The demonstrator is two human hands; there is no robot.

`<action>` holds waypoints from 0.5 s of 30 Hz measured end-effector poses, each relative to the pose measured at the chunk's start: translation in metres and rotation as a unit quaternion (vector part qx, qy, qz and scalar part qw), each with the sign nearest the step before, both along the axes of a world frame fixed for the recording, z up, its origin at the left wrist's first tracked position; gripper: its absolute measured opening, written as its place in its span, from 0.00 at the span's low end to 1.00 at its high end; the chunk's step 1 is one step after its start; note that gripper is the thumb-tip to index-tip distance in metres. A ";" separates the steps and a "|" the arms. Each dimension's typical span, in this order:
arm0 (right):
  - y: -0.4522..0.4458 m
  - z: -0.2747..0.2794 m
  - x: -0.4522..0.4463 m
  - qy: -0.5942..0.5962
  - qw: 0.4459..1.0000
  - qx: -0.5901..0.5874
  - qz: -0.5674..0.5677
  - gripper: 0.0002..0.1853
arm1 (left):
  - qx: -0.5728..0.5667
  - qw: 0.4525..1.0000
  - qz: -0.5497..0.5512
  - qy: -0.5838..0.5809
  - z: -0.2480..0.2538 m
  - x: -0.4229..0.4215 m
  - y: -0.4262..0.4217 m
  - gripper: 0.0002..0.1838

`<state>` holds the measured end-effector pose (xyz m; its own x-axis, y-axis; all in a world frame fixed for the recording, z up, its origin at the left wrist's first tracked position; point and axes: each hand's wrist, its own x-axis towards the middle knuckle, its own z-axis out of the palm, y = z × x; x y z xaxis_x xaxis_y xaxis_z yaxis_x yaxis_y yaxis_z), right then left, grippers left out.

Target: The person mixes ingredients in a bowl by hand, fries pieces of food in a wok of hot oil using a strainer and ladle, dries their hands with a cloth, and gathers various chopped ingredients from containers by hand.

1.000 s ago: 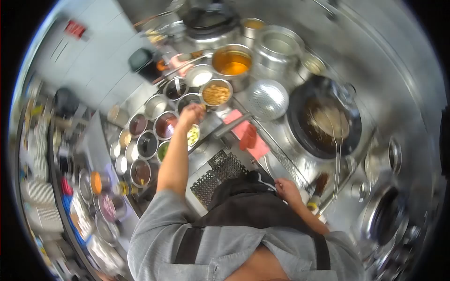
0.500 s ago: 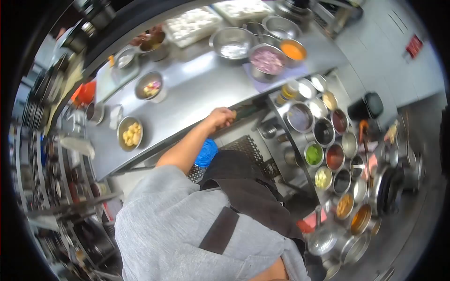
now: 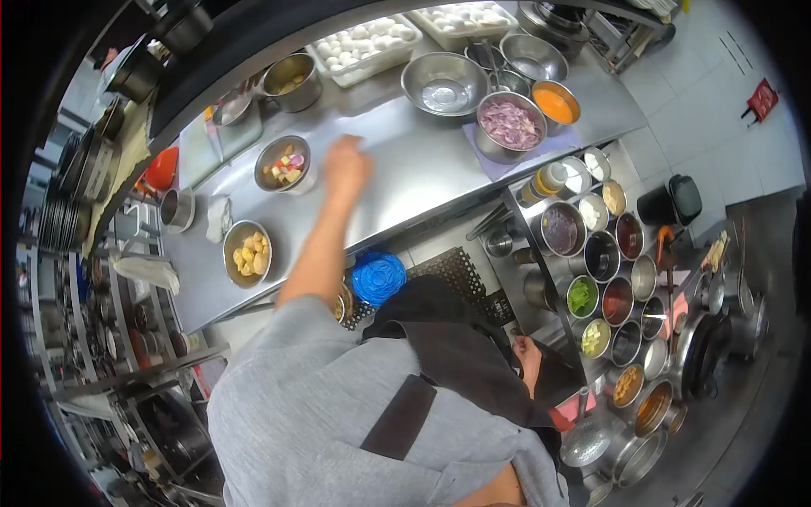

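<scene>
My left hand (image 3: 348, 165) is over the steel counter (image 3: 380, 173), smeared by motion, so its fingers cannot be made out. Just to its left is a steel bowl (image 3: 269, 150) of mixed cut pieces in pink, red and pale yellow. Nearer to me on the counter sits another steel bowl (image 3: 246, 283) with yellow chunks that look like potato. Low by my dark apron (image 3: 456, 363), my right hand (image 3: 528, 359) shows with its fingers curled; whatever they hold, if anything, is hidden.
Trays of eggs (image 3: 363, 46), a wide empty bowl (image 3: 445, 84), a pot of sliced onion (image 3: 509, 127) and a pot of orange liquid (image 3: 556, 103) line the counter's far side. Several ingredient containers (image 3: 601, 253) crowd the right. A blue bag (image 3: 378, 277) is below the counter edge.
My left hand has moved from the counter's front edge leftward and up over the counter. My right hand has come into view beside the apron. The view has shifted slightly.
</scene>
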<state>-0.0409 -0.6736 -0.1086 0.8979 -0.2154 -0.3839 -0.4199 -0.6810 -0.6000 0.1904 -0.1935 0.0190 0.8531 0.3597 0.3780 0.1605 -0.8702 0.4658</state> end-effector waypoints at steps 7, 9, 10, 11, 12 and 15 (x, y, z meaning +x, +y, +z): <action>-0.014 0.018 -0.115 0.046 0.973 -0.117 -0.191 0.09 | -0.079 0.751 -0.631 0.177 -0.042 -0.018 -0.279 0.20; -0.030 -0.024 -0.172 0.007 0.959 -0.118 -0.259 0.07 | -0.076 0.627 -0.724 0.278 -0.041 -0.042 -0.331 0.21; -0.025 -0.027 -0.193 -0.010 0.945 -0.111 -0.309 0.06 | -0.052 0.590 -0.765 0.251 -0.040 -0.051 -0.353 0.22; -0.018 -0.029 -0.208 -0.027 0.928 -0.106 -0.356 0.06 | -0.030 0.540 -0.801 0.254 -0.040 -0.062 -0.369 0.22; -0.006 -0.031 -0.226 -0.032 0.909 -0.083 -0.407 0.07 | -0.037 0.539 -0.798 0.267 -0.040 -0.072 -0.384 0.21; 0.046 -0.010 -0.261 0.009 0.876 -0.156 -0.457 0.07 | -0.003 0.502 -0.807 0.311 -0.040 -0.101 -0.428 0.19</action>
<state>-0.3020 -0.6278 -0.1187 0.2898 -0.9380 -0.1902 -0.8829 -0.1853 -0.4314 0.0895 -0.6214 -0.0213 -0.0114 -0.9901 -0.1397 -0.6354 -0.1007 0.7656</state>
